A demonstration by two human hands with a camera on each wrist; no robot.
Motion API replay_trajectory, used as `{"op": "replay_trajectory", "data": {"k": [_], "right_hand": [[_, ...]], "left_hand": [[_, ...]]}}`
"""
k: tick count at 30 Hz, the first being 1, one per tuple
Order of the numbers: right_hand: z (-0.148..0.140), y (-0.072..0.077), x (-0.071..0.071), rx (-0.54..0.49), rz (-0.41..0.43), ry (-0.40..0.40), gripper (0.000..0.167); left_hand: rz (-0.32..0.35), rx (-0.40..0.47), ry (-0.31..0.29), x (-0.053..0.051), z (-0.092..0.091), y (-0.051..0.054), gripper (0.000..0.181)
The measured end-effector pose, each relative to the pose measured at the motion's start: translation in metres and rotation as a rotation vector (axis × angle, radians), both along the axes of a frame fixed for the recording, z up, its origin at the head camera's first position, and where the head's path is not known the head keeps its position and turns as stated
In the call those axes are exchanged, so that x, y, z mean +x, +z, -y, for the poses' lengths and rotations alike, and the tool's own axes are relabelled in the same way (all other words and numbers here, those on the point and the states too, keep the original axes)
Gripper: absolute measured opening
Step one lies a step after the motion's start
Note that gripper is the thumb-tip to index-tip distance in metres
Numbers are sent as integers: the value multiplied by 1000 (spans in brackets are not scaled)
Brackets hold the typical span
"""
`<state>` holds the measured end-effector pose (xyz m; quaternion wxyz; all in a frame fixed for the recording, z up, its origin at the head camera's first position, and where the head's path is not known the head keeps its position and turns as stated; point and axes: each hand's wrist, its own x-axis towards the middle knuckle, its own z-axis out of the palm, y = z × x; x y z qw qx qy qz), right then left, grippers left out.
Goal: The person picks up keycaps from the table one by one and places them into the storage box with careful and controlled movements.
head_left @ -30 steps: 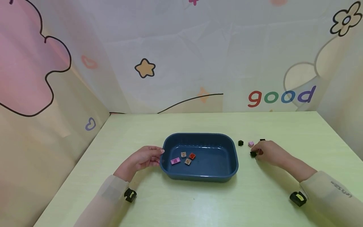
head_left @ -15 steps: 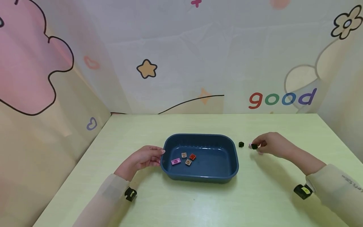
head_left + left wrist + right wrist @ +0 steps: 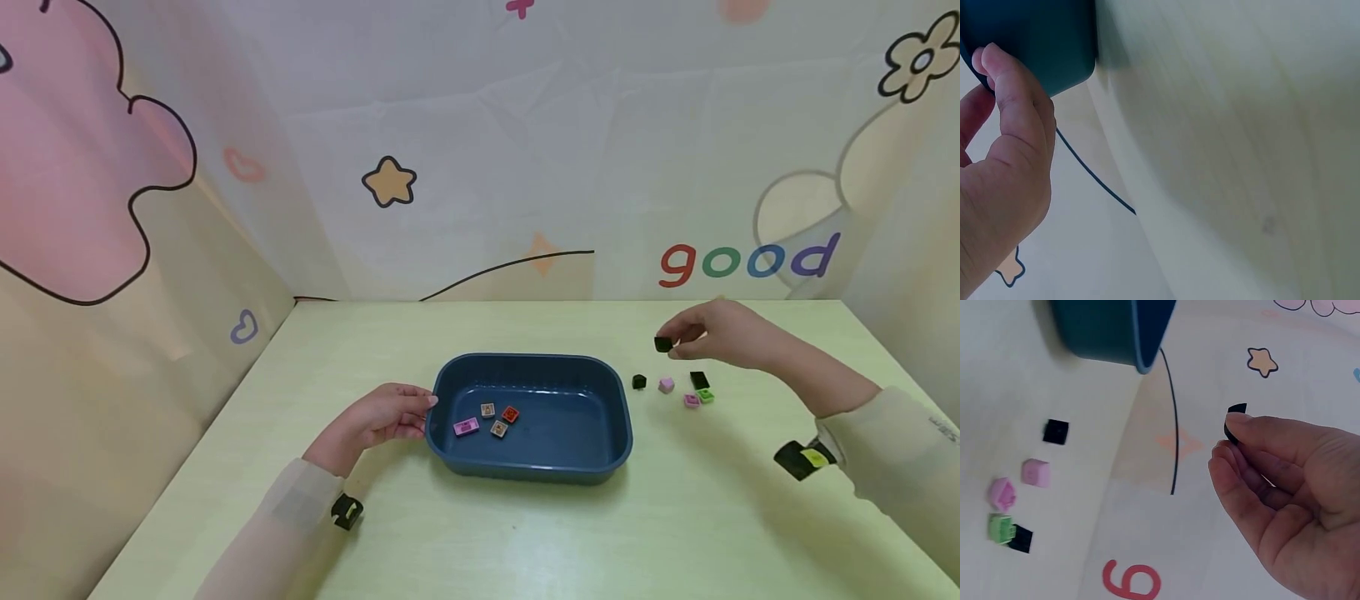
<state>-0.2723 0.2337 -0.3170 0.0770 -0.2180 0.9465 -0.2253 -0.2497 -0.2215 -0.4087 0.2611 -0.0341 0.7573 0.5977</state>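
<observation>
On the counter (image 3: 510, 542) sits a blue tray (image 3: 570, 433), rim pinched by the left hand (image 3: 378, 417); the right hand (image 3: 720, 333), above the counter, has a black piece (image 3: 663, 344) between thumb and fingers. Not quite halfway, I'd say: a long pink block (image 3: 466, 427), two beige blocks (image 3: 487, 410) and a red block (image 3: 510, 414) inside; two black blocks (image 3: 639, 382), two small pink blocks (image 3: 666, 386), a green block (image 3: 705, 396) outside.

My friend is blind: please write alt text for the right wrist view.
A person's right grip pinches a small black piece. On a pale table at left lie two black pieces, two pink pieces and a green piece; part of a blue tray shows at the top.
</observation>
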Motion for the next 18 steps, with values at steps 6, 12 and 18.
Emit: {"op": "replay_trajectory", "data": {"k": [6, 12, 18], "right_hand": [[13, 15, -4, 5, -40, 19, 31], [20, 23, -5, 22, -49, 38, 29], [25, 30, -8, 12, -46, 65, 29]], "left_hand": [[1, -17, 5, -1, 0, 1, 27], [2, -4, 3, 0, 0, 0, 25], [5, -4, 10, 0, 0, -1, 26]]}}
